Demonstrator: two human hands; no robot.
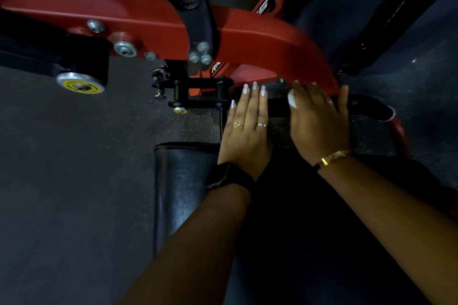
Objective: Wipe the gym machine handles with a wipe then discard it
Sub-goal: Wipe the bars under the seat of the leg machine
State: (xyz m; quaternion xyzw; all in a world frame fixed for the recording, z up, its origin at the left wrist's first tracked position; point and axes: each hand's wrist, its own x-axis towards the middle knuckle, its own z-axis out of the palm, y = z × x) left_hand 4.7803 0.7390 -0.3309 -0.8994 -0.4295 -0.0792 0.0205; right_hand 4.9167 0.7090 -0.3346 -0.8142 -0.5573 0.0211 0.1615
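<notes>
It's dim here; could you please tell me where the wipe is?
In the head view, right of centre: the white wipe peeks out under the right hand on the black handle, beside the left hand.

A black vinyl pad [183, 181] sits near a yellow-ringed pivot cap [80, 84], over dark speckled flooring [74, 181].
</notes>
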